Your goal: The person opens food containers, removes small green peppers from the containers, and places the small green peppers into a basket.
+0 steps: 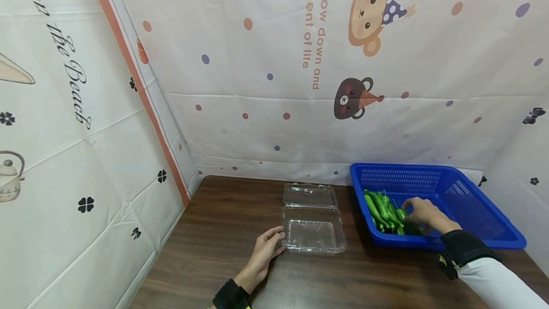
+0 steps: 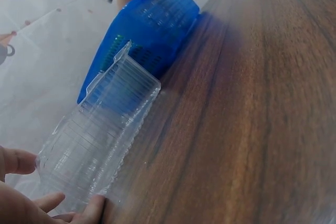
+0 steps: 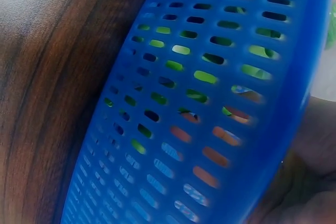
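A clear plastic clamshell box (image 1: 313,235) lies with its lid laid back on a brown table. At its left side, my left hand (image 1: 262,254) holds the rim and wall near the front corner, fingertips against the plastic. Green chili peppers (image 1: 379,209) are heaped in the left part of a blue plastic basket (image 1: 472,242). My right hand (image 1: 426,214) reaches over the basket's front rim, fingers bent down among the peppers. Its fingertips are partly hidden, so a grip on a pepper cannot be made out. In the right wrist view the slotted basket wall (image 3: 199,98) covers most of that hand.
The basket stands at the table's back right, close to the printed wall sheet (image 1: 266,132). The box lid (image 1: 310,195) lies behind the base, left of the basket. Wood tabletop (image 1: 214,213) extends left of the box and in front of it.
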Action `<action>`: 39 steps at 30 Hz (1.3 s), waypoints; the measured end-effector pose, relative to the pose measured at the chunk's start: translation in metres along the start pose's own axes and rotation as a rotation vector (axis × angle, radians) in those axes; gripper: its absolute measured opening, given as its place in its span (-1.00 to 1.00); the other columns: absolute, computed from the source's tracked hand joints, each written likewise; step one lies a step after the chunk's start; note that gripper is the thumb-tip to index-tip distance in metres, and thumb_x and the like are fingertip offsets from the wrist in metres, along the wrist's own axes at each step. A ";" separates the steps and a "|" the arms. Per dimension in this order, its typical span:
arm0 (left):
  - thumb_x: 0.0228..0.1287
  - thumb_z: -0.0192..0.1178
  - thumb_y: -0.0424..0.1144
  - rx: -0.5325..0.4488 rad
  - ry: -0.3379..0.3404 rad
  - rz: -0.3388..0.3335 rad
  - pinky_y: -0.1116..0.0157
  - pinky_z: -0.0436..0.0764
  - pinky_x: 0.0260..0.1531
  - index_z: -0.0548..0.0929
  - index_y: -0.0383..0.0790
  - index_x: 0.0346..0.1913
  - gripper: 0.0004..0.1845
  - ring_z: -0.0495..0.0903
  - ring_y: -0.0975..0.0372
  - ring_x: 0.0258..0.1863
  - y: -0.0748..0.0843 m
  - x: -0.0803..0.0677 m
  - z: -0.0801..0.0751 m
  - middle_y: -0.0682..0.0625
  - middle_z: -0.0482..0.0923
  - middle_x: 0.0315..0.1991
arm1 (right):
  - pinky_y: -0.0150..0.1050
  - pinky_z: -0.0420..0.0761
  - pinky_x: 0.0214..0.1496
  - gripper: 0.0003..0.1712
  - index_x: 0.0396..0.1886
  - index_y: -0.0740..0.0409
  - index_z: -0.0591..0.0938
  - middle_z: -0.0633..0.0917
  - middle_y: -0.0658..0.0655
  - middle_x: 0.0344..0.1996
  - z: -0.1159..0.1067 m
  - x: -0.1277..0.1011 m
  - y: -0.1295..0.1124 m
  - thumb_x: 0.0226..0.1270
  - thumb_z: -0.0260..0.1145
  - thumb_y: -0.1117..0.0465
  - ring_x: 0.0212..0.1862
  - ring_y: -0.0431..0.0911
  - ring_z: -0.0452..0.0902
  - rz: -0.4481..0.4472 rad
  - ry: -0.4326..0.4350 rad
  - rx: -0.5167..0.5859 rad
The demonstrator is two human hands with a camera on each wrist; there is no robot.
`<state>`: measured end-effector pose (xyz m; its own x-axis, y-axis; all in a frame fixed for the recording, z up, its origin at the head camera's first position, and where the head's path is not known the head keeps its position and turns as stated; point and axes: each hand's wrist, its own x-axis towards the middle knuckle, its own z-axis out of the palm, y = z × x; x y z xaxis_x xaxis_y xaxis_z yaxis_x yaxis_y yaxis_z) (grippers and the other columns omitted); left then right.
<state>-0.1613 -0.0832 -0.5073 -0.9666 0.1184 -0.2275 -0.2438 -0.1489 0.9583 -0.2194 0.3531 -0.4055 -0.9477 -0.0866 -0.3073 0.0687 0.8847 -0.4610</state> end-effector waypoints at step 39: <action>0.48 0.19 -0.17 0.016 0.008 0.001 0.02 0.67 0.26 0.46 -0.48 0.35 -0.45 0.39 -0.12 0.40 -0.002 0.002 0.002 -0.38 0.32 0.42 | 0.64 0.12 0.36 -0.27 0.44 0.45 0.35 0.33 0.72 0.32 0.008 -0.052 -0.039 0.47 0.33 0.09 0.40 0.62 0.12 -0.354 0.761 -0.171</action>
<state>-0.1623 -0.0809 -0.5095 -0.9674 0.1107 -0.2276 -0.2414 -0.1335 0.9612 -0.1706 0.3195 -0.3784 -0.8600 -0.0941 0.5016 -0.2609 0.9257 -0.2738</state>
